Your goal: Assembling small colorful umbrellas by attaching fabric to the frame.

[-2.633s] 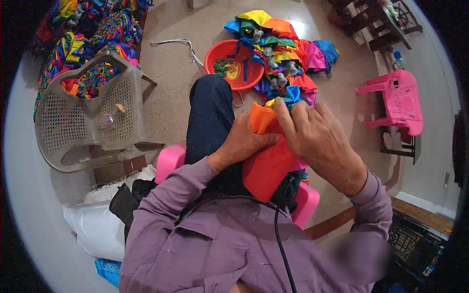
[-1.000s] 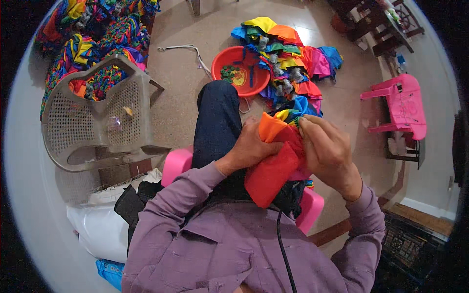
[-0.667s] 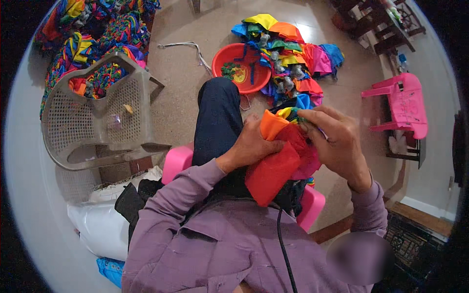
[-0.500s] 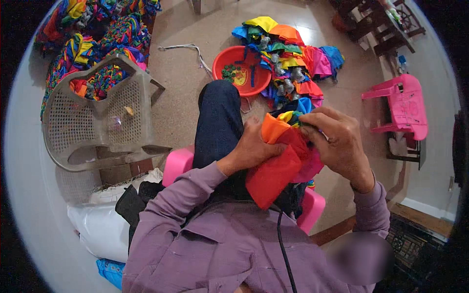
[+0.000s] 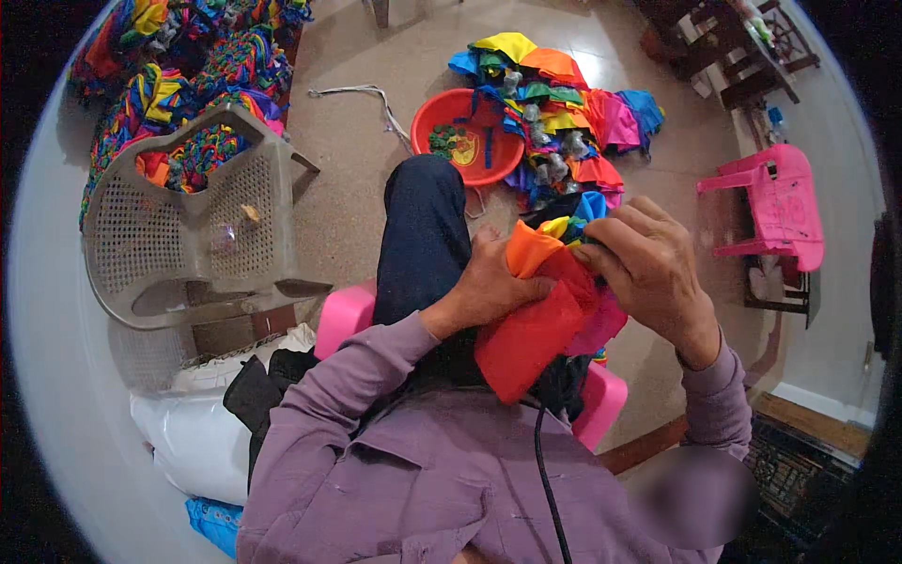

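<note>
Over my lap, my left hand (image 5: 495, 282) grips a multicoloured cloth (image 5: 533, 338), its thumb lying across the red part. Red, orange and pink panels hang from the grip, with yellow, green and blue folds bunched at the top. At that bunched end my right hand (image 5: 648, 268) pinches the folds between thumb and bent forefinger. Whatever small piece may lie between those fingertips is hidden. Just beyond my knee, a red basin (image 5: 515, 155) on the floor holds small green pieces and a blue strip. Against its right side lies a pile of rainbow cloths (image 5: 564, 122) with clear plastic bits among them.
A grey plastic chair (image 5: 103, 249) lies at the left, before heaps of rainbow cloth (image 5: 240, 61). White cord (image 5: 376, 91) trails on the floor to the basin. A pink stool (image 5: 789, 202) stands at right, dark wooden furniture (image 5: 723, 61) behind it. White sacks (image 5: 197, 442) sit at lower left.
My right hand's fingers have shifted slightly and curl closer at the bunched folds. The left hand keeps its grip on the cloth, and the whole view has moved a little.
</note>
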A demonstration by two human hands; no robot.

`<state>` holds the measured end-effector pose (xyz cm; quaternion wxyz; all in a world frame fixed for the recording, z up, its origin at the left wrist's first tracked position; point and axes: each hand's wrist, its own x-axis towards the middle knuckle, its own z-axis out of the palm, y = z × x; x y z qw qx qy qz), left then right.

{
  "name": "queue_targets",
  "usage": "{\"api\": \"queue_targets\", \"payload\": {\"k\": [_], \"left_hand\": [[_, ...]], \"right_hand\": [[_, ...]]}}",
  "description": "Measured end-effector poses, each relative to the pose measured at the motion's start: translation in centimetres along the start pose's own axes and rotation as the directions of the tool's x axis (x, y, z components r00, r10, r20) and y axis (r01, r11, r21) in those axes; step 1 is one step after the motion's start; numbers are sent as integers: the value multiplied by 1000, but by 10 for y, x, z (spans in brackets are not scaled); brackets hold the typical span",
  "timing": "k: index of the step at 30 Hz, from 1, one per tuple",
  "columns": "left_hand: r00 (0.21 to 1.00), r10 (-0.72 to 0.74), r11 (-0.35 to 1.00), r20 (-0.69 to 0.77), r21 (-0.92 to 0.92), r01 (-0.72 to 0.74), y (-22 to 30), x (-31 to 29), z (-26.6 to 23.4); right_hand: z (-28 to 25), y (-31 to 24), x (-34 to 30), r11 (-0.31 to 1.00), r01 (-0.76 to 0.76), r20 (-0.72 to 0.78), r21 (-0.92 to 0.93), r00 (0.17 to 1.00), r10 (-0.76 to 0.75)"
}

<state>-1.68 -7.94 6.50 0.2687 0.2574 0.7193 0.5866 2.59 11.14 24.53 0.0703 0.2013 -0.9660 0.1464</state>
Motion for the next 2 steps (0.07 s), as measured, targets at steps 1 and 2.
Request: {"api": "queue_targets", "payload": {"k": [1, 2], "left_hand": [[999, -13, 1000, 35, -21, 14, 3, 0, -1], [997, -25, 999, 70, -41, 28, 8, 0, -3]], "right_hand": [[0, 0, -2, 1000, -10, 13, -9, 1000, 10], [1, 0, -2, 1000, -9, 12, -9, 1000, 9]]}}
